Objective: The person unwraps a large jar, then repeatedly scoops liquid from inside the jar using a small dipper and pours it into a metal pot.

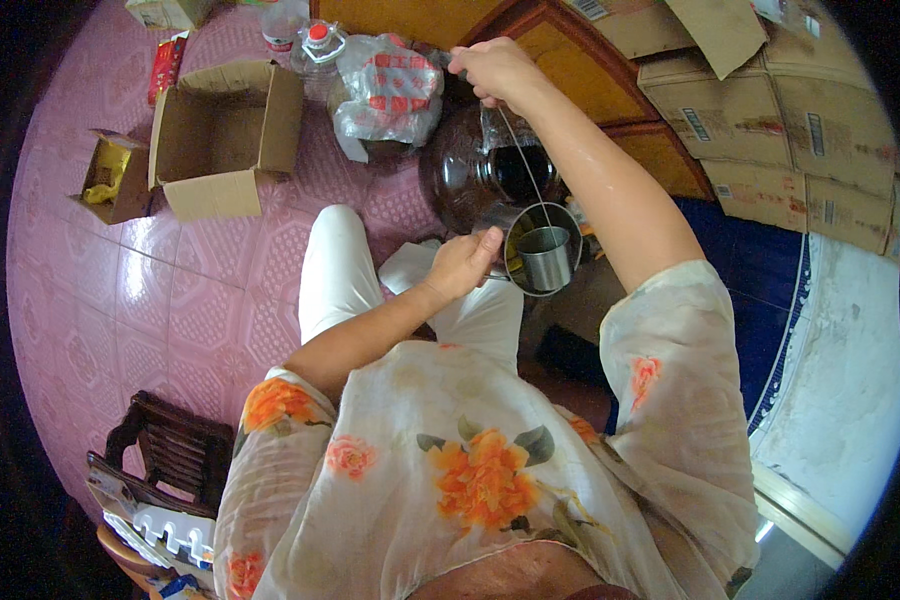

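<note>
My right hand [499, 71] is raised and gripping the upper end of a long thin-handled metal ladle [546, 262]. Its cylindrical cup hangs at or just over the opening of a round metal-rimmed vessel [520, 215]; I cannot tell whether the two touch. My left hand [465, 262] holds this vessel by its short handle, thumb up, above my right knee. Just beyond stands a large rounded glass jar [454, 176] with a dark open mouth [521, 172]. Clear plastic film [499, 129] lies at the far side of that mouth.
Left of the jar stands a container under a printed plastic bag [390, 97], near a clear plastic bottle [319, 60] with a red cap. An open cardboard box [217, 135] and a smaller box [112, 176] sit farther left. Stacked cartons [720, 112] and a wooden cabinet [570, 60] border the right.
</note>
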The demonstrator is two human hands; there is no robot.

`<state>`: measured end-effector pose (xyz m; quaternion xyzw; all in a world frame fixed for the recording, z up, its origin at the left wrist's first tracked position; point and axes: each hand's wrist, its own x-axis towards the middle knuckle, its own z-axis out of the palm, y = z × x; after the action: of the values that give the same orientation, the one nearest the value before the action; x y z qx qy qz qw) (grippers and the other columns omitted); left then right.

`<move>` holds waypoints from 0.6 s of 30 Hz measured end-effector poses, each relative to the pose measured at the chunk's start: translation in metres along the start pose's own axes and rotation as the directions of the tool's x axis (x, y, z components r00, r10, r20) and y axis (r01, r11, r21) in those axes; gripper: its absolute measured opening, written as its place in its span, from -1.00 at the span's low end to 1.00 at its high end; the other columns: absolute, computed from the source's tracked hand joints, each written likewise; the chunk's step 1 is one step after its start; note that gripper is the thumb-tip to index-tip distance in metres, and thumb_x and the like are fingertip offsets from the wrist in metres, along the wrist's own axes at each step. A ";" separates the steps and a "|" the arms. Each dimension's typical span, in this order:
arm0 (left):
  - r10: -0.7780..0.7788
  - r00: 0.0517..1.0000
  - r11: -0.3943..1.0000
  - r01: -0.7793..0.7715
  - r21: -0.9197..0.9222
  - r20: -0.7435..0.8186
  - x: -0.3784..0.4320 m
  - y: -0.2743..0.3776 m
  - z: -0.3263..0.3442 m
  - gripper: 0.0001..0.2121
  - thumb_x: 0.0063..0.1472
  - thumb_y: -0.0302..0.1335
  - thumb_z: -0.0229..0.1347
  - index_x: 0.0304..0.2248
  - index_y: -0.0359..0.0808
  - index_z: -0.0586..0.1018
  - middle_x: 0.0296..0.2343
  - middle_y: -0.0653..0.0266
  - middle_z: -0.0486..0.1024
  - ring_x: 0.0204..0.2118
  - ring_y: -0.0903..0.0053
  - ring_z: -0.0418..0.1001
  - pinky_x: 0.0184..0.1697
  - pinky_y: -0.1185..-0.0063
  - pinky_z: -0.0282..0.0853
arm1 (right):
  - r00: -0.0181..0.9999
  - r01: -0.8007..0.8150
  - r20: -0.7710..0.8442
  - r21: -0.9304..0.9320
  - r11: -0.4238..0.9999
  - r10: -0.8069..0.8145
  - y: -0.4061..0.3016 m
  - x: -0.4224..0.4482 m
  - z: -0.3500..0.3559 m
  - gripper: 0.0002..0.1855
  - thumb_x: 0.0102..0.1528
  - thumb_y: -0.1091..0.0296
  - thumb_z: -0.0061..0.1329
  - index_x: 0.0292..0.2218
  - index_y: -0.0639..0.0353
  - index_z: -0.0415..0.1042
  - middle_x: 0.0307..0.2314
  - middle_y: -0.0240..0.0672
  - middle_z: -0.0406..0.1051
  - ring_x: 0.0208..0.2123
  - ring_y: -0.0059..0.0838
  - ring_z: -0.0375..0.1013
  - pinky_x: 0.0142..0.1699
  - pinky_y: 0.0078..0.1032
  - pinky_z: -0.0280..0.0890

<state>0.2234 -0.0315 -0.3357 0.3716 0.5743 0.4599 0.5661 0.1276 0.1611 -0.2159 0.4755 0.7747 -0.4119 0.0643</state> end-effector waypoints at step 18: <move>-0.141 0.967 0.934 0.059 -0.353 -0.212 0.003 0.042 0.002 -0.43 0.06 0.17 -0.42 -0.67 -0.19 0.26 -0.77 0.41 0.13 -0.76 0.64 0.09 -0.72 0.68 0.03 | 0.736 0.675 -0.444 0.420 0.607 -0.511 0.060 -0.207 -0.125 -0.63 0.14 0.21 -0.35 -0.25 0.36 0.34 -0.73 -0.51 0.17 -0.64 -0.67 0.24 -0.47 -0.71 0.17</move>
<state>0.2216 -0.0155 -0.2961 0.1806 0.5660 0.5641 0.5735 0.3233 0.1194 -0.0673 0.2382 0.7343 -0.5442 -0.3284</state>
